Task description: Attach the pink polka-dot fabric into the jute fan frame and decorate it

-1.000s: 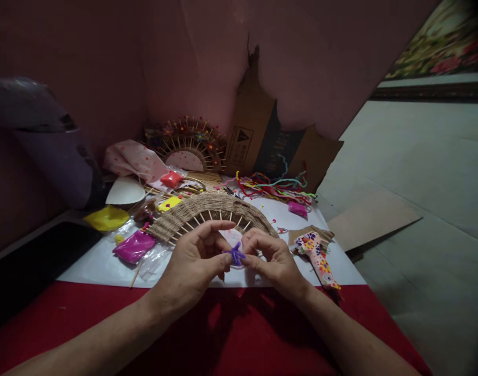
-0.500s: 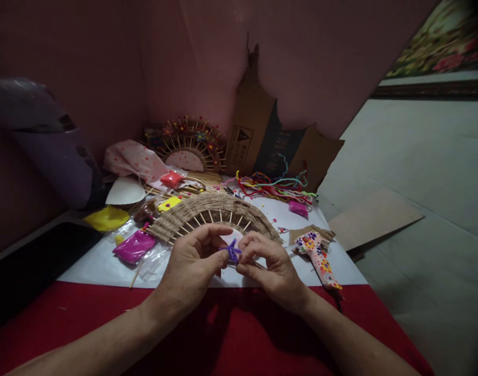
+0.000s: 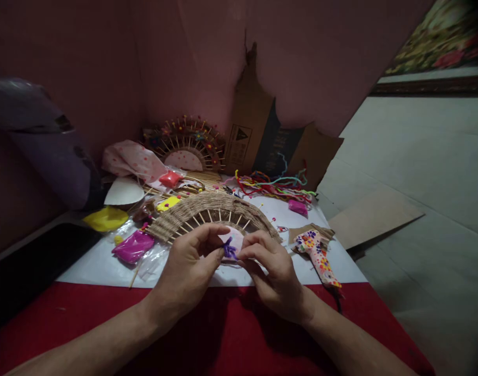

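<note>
A small purple pipe-cleaner flower (image 3: 230, 249) with several bent petals is pinched between the thumb and fingers of my left hand (image 3: 194, 258). My right hand (image 3: 268, 261) closes its thumb and fingertips on the flower's right edge. Just behind both hands lies a woven twine half-circle fan (image 3: 219, 202) with light stick spokes. Its pale pink centre is partly covered by my fingers. To the right, a flower-patterned glue gun (image 3: 317, 256) rests on a scrap of cardboard (image 3: 325, 233).
Colourful pipe cleaners (image 3: 276, 183) lie at the back right before torn cardboard (image 3: 254, 125). A decorated fan (image 3: 188, 143) leans on the wall. Left are a magenta clay packet (image 3: 135, 245), a yellow packet (image 3: 106, 218) and a black panel (image 3: 39, 266). Red cloth (image 3: 176, 334) covers the front.
The purple flower has turned slightly and sits a little further left. My right fingers have shifted and straightened somewhat at its edge. My left hand stays nearly still.
</note>
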A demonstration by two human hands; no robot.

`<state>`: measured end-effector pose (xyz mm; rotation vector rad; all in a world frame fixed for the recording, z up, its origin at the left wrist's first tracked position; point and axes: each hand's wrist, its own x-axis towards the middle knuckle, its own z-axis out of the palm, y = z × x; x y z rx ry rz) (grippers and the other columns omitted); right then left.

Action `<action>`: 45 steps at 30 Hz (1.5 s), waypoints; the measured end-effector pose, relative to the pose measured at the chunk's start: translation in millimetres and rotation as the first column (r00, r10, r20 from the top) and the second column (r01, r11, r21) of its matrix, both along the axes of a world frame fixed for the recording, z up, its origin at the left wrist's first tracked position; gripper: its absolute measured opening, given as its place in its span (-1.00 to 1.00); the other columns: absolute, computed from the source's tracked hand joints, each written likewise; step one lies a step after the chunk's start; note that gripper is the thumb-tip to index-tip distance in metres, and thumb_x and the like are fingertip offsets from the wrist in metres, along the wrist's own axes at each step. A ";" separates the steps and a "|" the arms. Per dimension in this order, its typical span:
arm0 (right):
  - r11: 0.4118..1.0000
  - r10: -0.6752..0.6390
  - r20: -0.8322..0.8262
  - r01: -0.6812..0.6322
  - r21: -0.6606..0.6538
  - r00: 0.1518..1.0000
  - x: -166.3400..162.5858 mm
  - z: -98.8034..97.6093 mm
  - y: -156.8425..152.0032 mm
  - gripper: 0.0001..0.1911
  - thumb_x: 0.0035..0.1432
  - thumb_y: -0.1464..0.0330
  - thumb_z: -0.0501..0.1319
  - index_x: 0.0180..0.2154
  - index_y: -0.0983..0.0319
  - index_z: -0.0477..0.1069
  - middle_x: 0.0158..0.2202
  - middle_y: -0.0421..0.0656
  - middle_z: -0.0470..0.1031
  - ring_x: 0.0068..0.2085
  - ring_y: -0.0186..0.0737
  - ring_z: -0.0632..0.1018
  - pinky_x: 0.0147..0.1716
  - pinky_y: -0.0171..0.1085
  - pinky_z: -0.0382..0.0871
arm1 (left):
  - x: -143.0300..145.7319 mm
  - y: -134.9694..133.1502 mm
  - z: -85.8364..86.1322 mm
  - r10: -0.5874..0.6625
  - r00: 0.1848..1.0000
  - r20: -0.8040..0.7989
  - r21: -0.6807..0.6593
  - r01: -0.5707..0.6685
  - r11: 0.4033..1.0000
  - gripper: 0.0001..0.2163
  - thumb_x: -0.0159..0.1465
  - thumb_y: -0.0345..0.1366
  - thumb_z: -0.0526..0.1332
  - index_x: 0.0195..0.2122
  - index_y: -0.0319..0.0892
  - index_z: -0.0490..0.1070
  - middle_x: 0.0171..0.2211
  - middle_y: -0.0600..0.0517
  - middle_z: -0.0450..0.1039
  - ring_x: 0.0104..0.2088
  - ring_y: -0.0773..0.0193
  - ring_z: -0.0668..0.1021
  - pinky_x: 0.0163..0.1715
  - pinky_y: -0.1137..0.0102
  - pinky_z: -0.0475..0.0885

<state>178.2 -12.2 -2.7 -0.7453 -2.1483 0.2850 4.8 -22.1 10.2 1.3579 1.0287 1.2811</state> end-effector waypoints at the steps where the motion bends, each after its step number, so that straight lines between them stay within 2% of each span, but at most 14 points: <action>1: 1.000 -0.011 0.004 0.011 0.018 1.000 0.0 -0.9 -0.1 -0.87 0.11 0.55 0.11 -0.30 0.23 0.34 -0.32 -0.12 0.32 -0.29 -0.24 0.38 -0.31 -0.23 0.31 | -0.2 0.0 -1.4 0.007 0.999 -0.043 0.039 -0.006 0.999 -0.78 0.10 -0.46 0.19 -0.21 -0.18 0.42 -0.37 0.05 0.49 -0.38 0.33 0.50 -0.39 0.44 0.39; 5: 0.996 -0.024 0.011 0.023 0.088 1.000 -2.1 -2.9 -1.2 -0.86 0.10 0.56 0.10 -0.32 0.23 0.34 -0.34 -0.13 0.32 -0.31 -0.25 0.38 -0.32 -0.23 0.31 | 0.2 -1.3 -6.1 0.059 0.968 -0.242 0.216 -0.005 0.976 -0.77 0.11 -0.51 0.14 -0.20 -0.18 0.41 -0.39 0.07 0.45 -0.41 0.34 0.47 -0.41 0.44 0.36; 8: 0.987 0.003 0.049 -0.010 0.157 0.999 -5.4 -2.8 -1.6 -0.83 0.08 0.60 0.08 -0.36 0.24 0.32 -0.35 -0.13 0.33 -0.30 -0.25 0.38 -0.32 -0.24 0.30 | 1.9 -4.2 -7.8 0.060 0.931 -0.360 0.329 0.067 0.942 -0.76 0.13 -0.56 0.10 -0.22 -0.17 0.39 -0.42 0.09 0.43 -0.41 0.36 0.45 -0.40 0.45 0.34; 11: 0.983 0.003 0.074 -0.017 0.184 0.997 -7.6 -1.4 -1.6 -0.82 0.07 0.61 0.08 -0.39 0.24 0.33 -0.37 -0.14 0.34 -0.30 -0.24 0.38 -0.32 -0.23 0.28 | 3.9 -6.2 -7.8 -0.023 0.913 -0.407 0.325 0.169 0.930 -0.75 0.15 -0.59 0.06 -0.24 -0.15 0.37 -0.41 0.10 0.43 -0.42 0.39 0.43 -0.38 0.45 0.33; 13: 0.989 -0.012 0.033 0.007 0.145 0.999 -7.4 0.6 -2.1 -0.84 0.08 0.59 0.10 -0.37 0.23 0.34 -0.35 -0.15 0.34 -0.28 -0.24 0.39 -0.29 -0.22 0.29 | 4.7 -5.5 -6.9 -0.091 0.935 -0.343 0.235 0.179 0.955 -0.75 0.15 -0.55 0.10 -0.17 -0.16 0.35 -0.42 0.10 0.42 -0.44 0.37 0.43 -0.39 0.43 0.34; 15: 0.996 -0.033 -0.076 0.038 0.076 0.997 -5.7 3.0 -3.2 -0.87 0.09 0.53 0.15 -0.30 0.22 0.35 -0.29 -0.13 0.34 -0.24 -0.23 0.40 -0.24 -0.21 0.30 | 5.1 -3.2 -5.2 -0.133 0.976 -0.172 0.091 0.150 0.984 -0.73 0.13 -0.46 0.17 -0.11 -0.18 0.32 -0.44 0.10 0.40 -0.45 0.36 0.44 -0.43 0.42 0.37; 19: 0.986 -0.107 -0.289 0.063 -0.157 0.951 -2.1 5.7 -5.1 -0.86 0.20 0.39 0.08 -0.19 0.22 0.35 -0.24 -0.12 0.36 -0.22 -0.24 0.41 -0.24 -0.23 0.31 | 4.3 2.0 1.1 -0.093 0.984 0.150 -0.147 0.115 0.982 -0.67 0.03 -0.38 0.30 -0.17 -0.24 0.32 -0.48 0.11 0.40 -0.55 0.39 0.43 -0.56 0.46 0.37; 21: 0.936 -0.130 -0.317 0.010 -0.353 0.940 -2.9 4.4 -4.5 -0.84 0.24 0.35 0.05 -0.20 0.22 0.36 -0.28 -0.14 0.39 -0.27 -0.27 0.43 -0.28 -0.26 0.32 | 3.9 3.5 4.0 -0.062 0.977 0.203 -0.179 0.099 0.979 -0.66 -0.02 -0.38 0.33 -0.20 -0.26 0.33 -0.49 0.08 0.43 -0.54 0.38 0.45 -0.55 0.46 0.39; 23: 0.838 -0.117 -0.364 -0.105 -0.535 0.924 -5.8 1.6 -2.4 -0.84 0.21 0.30 0.10 -0.22 0.22 0.37 -0.32 -0.16 0.41 -0.33 -0.31 0.43 -0.36 -0.31 0.32 | 3.8 3.9 5.2 -0.047 0.976 0.213 -0.184 0.087 0.979 -0.66 -0.02 -0.36 0.34 -0.21 -0.28 0.34 -0.48 0.05 0.45 -0.52 0.35 0.47 -0.54 0.45 0.41; 25: 0.739 -0.102 -0.445 -0.232 -0.633 0.890 -9.5 -1.7 0.2 -0.83 0.14 0.27 0.18 -0.26 0.23 0.38 -0.37 -0.19 0.42 -0.41 -0.36 0.42 -0.47 -0.37 0.30 | 4.2 3.8 4.7 -0.050 0.979 0.196 -0.177 0.086 0.980 -0.67 -0.01 -0.36 0.34 -0.21 -0.28 0.35 -0.48 0.04 0.47 -0.52 0.36 0.47 -0.55 0.46 0.41; 29: 0.651 -0.124 -0.533 -0.337 -0.680 0.837 -14.2 -4.5 2.8 -0.80 0.04 0.26 0.27 -0.36 0.25 0.36 -0.49 -0.26 0.36 -0.54 -0.45 0.34 -0.59 -0.43 0.25 | 6.0 2.1 1.4 -0.069 0.987 0.145 -0.138 0.089 0.986 -0.70 0.02 -0.38 0.32 -0.21 -0.28 0.35 -0.46 0.03 0.48 -0.51 0.37 0.47 -0.55 0.48 0.42; 35: 0.622 -0.131 -0.526 -0.343 -0.703 0.840 -14.8 -1.7 -0.4 -0.82 0.07 0.30 0.24 -0.39 0.26 0.30 -0.54 -0.32 0.30 -0.58 -0.51 0.31 -0.61 -0.47 0.24 | 7.2 -0.1 -2.0 -0.070 0.988 0.140 -0.111 0.085 0.990 -0.73 0.03 -0.39 0.31 -0.23 -0.28 0.36 -0.41 0.00 0.48 -0.48 0.35 0.48 -0.56 0.47 0.43; 39: 0.614 -0.131 -0.528 -0.350 -0.708 0.839 -13.0 -3.1 1.8 -0.82 0.07 0.31 0.25 -0.38 0.25 0.29 -0.51 -0.32 0.31 -0.58 -0.51 0.33 -0.62 -0.48 0.25 | 7.6 0.7 -2.6 -0.107 0.974 0.201 -0.129 0.135 0.982 -0.72 0.03 -0.40 0.32 -0.22 -0.26 0.36 -0.33 -0.02 0.48 -0.38 0.28 0.52 -0.46 0.42 0.48; 45: 0.625 -0.137 -0.531 -0.343 -0.701 0.836 -10.6 -2.4 6.2 -0.79 0.05 0.27 0.25 -0.39 0.26 0.29 -0.52 -0.31 0.33 -0.59 -0.50 0.33 -0.63 -0.46 0.25 | 7.4 1.3 2.8 -0.133 0.964 0.231 -0.150 0.170 0.974 -0.67 -0.03 -0.41 0.37 -0.22 -0.24 0.37 -0.38 0.02 0.47 -0.32 0.23 0.53 -0.35 0.37 0.48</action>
